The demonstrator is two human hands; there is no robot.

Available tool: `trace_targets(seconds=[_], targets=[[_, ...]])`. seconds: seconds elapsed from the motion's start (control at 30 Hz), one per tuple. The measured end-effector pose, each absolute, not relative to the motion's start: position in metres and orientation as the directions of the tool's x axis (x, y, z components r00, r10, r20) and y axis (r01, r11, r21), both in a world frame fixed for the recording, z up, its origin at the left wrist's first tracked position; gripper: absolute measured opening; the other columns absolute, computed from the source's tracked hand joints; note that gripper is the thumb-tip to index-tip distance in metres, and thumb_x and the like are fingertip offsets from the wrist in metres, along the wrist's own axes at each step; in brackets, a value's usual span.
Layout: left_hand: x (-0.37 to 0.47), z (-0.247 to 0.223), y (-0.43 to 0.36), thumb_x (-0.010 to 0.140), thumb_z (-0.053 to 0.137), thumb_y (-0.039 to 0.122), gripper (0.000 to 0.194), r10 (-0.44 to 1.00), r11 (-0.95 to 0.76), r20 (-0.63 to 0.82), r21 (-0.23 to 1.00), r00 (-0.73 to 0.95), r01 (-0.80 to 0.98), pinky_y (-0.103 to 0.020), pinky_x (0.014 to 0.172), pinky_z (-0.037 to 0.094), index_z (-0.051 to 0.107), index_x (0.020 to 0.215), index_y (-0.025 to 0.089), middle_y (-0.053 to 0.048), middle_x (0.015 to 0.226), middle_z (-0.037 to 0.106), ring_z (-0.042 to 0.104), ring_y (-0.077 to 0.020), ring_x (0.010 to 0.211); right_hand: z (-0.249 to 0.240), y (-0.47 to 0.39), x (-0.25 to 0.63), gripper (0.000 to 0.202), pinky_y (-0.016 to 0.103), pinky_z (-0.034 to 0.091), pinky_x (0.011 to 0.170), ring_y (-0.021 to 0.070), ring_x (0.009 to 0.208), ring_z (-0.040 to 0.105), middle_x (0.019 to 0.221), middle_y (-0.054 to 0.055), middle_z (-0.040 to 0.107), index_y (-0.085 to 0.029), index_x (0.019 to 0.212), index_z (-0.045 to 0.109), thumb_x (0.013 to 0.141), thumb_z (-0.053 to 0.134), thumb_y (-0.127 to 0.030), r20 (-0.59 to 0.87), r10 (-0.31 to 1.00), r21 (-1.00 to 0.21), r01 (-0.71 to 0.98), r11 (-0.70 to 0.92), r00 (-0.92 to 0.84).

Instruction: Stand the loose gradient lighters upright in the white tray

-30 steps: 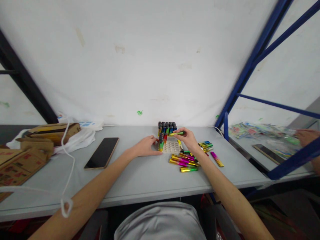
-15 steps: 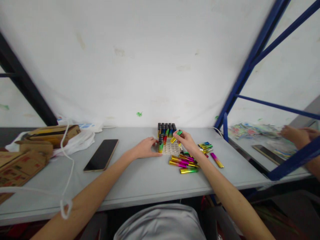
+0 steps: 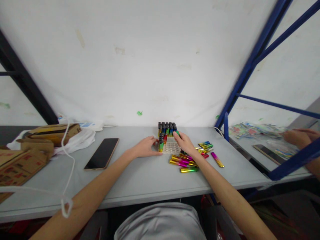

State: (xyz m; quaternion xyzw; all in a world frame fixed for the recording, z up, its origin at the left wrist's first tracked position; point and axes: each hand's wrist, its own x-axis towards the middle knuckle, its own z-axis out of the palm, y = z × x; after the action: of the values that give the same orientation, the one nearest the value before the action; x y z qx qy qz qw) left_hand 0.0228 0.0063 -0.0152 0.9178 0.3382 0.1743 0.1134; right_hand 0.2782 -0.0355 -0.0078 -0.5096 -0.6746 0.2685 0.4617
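A white tray with round holes (image 3: 172,147) lies on the table in front of me. Along its left side stands a row of lighters (image 3: 161,143) with shiny coloured bodies and dark tops. My left hand (image 3: 147,146) grips the tray's left edge beside this row, thumb in front and fingers behind. Over the tray's right side, my right hand (image 3: 185,143) pinches a lighter (image 3: 177,133); just its green end shows. Behind the tray stands a full block of upright lighters (image 3: 167,128). Loose metallic lighters (image 3: 180,162) lie in a pile under my right wrist.
A phone (image 3: 102,154) lies to the left. Farther left are torn cardboard boxes (image 3: 22,163), a white plastic bag (image 3: 80,140) and a white cable (image 3: 70,158). A blue metal frame (image 3: 240,80) rises on the right. One pink-and-gold lighter (image 3: 217,160) lies apart from the pile.
My right hand has turned the lighter from a slanted, mostly visible position to one where the hand hides most of it. My left hand has stayed at the tray.
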Motion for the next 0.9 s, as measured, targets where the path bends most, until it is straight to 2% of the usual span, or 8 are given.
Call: trace_targets(seconds=[0.1,0.2,0.3,0.5,0.6,0.7,0.8,0.9], targets=[[0.023,-0.016,0.007,0.078,0.074,0.070,0.064,0.663,-0.743,0.253,0.335,0.705,0.579,-0.039,0.088,0.055,0.072,0.110,0.015,-0.012,0.104,0.070,0.067,-0.0309,0.096,-0.004,-0.040,0.277,0.060,0.028,0.030,0.059,0.0148,0.064,0.039,0.065,-0.003,0.039,-0.023,0.069,0.044,0.094,0.044,-0.078,0.412,0.911,-0.747,0.566,0.349,-0.018],[0.023,-0.016,0.007,0.077,0.075,0.071,0.063,0.669,-0.738,0.257,0.344,0.698,0.581,-0.038,0.086,0.055,0.072,0.106,0.016,-0.011,0.103,0.070,0.068,-0.0303,0.094,-0.003,-0.043,0.275,0.062,0.028,0.023,0.058,0.0128,0.061,0.032,0.060,-0.004,0.029,-0.024,0.060,0.034,0.090,0.047,-0.077,0.396,0.918,-0.723,0.625,0.293,0.028],[0.023,-0.015,0.006,0.077,0.075,0.071,0.062,0.672,-0.735,0.258,0.348,0.694,0.582,-0.037,0.085,0.055,0.072,0.105,0.016,-0.011,0.103,0.071,0.067,-0.0297,0.093,-0.004,-0.042,0.274,0.056,0.029,0.022,0.058,0.0125,0.060,0.030,0.059,-0.003,0.026,-0.025,0.058,0.031,0.087,0.046,-0.070,0.376,0.925,-0.731,0.633,0.256,0.060],[0.023,-0.015,0.006,0.077,0.075,0.071,0.063,0.666,-0.742,0.256,0.326,0.701,0.586,-0.039,0.085,0.054,0.072,0.105,0.015,-0.012,0.103,0.070,0.067,-0.0301,0.093,-0.008,-0.040,0.270,0.044,0.029,0.024,0.059,0.0135,0.061,0.034,0.060,-0.002,0.031,-0.024,0.058,0.035,0.086,0.041,-0.058,0.381,0.923,-0.734,0.624,0.269,0.051],[0.023,-0.015,0.006,0.078,0.075,0.070,0.061,0.670,-0.738,0.254,0.329,0.697,0.589,-0.039,0.086,0.055,0.072,0.106,0.015,-0.012,0.104,0.070,0.067,-0.0304,0.094,-0.007,-0.042,0.268,0.048,0.029,0.025,0.060,0.0137,0.061,0.035,0.060,-0.003,0.033,-0.024,0.062,0.036,0.092,0.041,-0.061,0.427,0.904,-0.718,0.621,0.313,0.038],[0.023,-0.015,0.005,0.077,0.076,0.069,0.061,0.671,-0.737,0.264,0.339,0.693,0.584,-0.039,0.085,0.055,0.073,0.105,0.016,-0.012,0.104,0.071,0.068,-0.0307,0.094,-0.006,-0.045,0.268,0.047,0.028,0.030,0.062,0.0151,0.064,0.042,0.063,-0.004,0.042,-0.023,0.073,0.045,0.099,0.043,-0.062,0.482,0.876,-0.683,0.624,0.379,-0.005],[0.023,-0.015,0.006,0.077,0.075,0.070,0.062,0.670,-0.738,0.262,0.335,0.694,0.586,-0.039,0.086,0.055,0.072,0.106,0.015,-0.012,0.105,0.071,0.068,-0.0308,0.095,-0.005,-0.046,0.268,0.038,0.028,0.035,0.066,0.0172,0.068,0.050,0.070,-0.003,0.053,-0.023,0.088,0.050,0.105,0.040,-0.056,0.478,0.875,-0.651,0.639,0.410,-0.075],[0.023,-0.016,0.007,0.078,0.075,0.071,0.063,0.672,-0.736,0.246,0.327,0.698,0.593,-0.039,0.088,0.055,0.072,0.108,0.015,-0.013,0.107,0.070,0.067,-0.0305,0.096,-0.006,-0.045,0.269,0.036,0.029,0.038,0.069,0.0186,0.072,0.053,0.075,0.000,0.057,-0.024,0.085,0.048,0.107,0.038,-0.051,0.492,0.857,-0.575,0.682,0.451,-0.152]])
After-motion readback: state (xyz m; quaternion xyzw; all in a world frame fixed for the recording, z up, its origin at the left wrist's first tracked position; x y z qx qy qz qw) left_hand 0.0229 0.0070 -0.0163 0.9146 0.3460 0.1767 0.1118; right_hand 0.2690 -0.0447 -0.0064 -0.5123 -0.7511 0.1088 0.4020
